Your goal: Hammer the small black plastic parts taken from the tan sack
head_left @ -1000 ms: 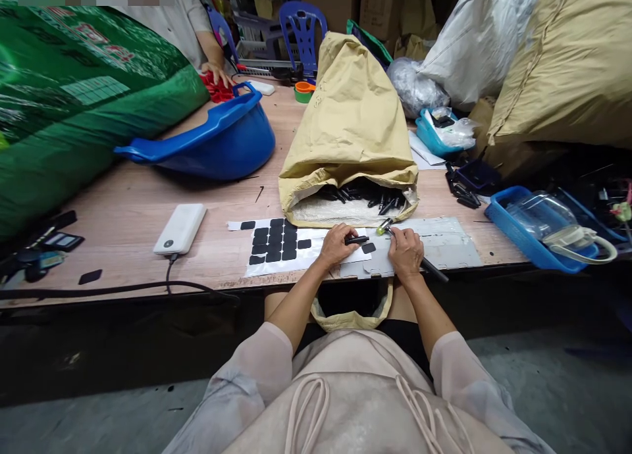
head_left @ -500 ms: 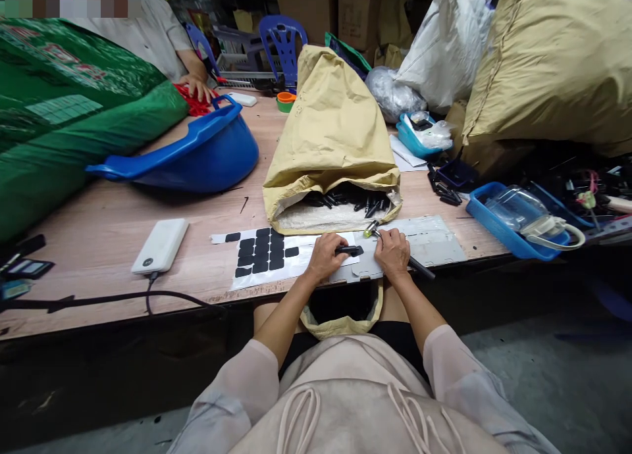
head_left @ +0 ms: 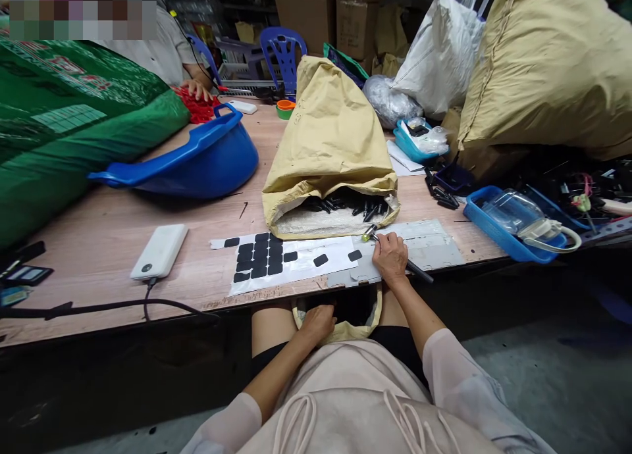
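Observation:
My right hand (head_left: 391, 255) rests on the grey board (head_left: 429, 243) at the table's front edge, closed round a small hammer (head_left: 419, 270) with a yellow-tipped head and black handle. Below the edge, my left hand (head_left: 318, 324) reaches into the mouth of a yellow bag (head_left: 355, 333) on my lap; its fingertips are hidden. On the board lies a white sheet (head_left: 301, 270) bearing rows of black rounded squares (head_left: 260, 256). Two loose black squares (head_left: 320, 260) lie nearer my right hand. Behind, a yellow sack (head_left: 336, 131) opens toward me, with black pen-like pieces (head_left: 368, 207) inside.
A blue basin (head_left: 197, 161) and a white power bank (head_left: 158, 251) with a cable stand left. A green sack (head_left: 74, 118) fills the far left, where another person's hand (head_left: 197, 89) touches red material. A blue tray (head_left: 513, 224) and large sacks (head_left: 543, 66) sit right.
My left hand has left the board, where it held a black piece, and moved down into the lap bag. The black piece is out of sight. My right hand still grips the hammer.

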Tool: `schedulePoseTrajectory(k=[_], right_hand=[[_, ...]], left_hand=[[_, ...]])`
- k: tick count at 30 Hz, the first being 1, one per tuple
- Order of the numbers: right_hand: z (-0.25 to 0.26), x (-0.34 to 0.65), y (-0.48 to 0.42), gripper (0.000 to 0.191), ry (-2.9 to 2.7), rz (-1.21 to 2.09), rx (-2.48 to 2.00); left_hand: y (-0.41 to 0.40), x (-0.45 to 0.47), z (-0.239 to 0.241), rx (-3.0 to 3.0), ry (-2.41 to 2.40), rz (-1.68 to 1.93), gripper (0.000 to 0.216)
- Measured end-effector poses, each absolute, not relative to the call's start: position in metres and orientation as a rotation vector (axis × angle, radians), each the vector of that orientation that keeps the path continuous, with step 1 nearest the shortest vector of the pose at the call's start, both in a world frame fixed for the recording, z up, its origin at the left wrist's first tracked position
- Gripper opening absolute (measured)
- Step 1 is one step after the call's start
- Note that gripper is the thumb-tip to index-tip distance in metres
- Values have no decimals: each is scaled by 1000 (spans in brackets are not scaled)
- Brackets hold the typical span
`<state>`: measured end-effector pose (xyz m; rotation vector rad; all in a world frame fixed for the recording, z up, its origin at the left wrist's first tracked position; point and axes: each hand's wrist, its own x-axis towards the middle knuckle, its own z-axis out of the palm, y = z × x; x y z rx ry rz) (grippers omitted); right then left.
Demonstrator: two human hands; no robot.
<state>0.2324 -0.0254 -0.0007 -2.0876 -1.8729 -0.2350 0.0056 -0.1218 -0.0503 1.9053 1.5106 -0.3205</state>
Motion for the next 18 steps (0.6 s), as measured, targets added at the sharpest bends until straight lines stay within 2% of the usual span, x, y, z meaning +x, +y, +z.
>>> schedulePoseTrajectory(k=[2, 5, 10, 14, 18], right_hand=[[0, 232, -26, 27, -1875, -243, -2091], [0, 230, -26, 26, -1885, -248, -2103], [2, 228, -27, 24, -1893, -239, -2102], [0, 229, -27, 23, -1889, -246, -2087], [-1, 229, -27, 22, -1897, -259, -2073]], left_hand=[[-114, 7, -29, 1956, 1352, -212, 33], [-87, 17, 16, 1943, 1052, 121, 21], [10, 61, 62, 1975, 1357, 740, 17], [73, 101, 58, 1958, 1620, 668, 15], [91, 127, 44, 1897, 1706, 506, 15]])
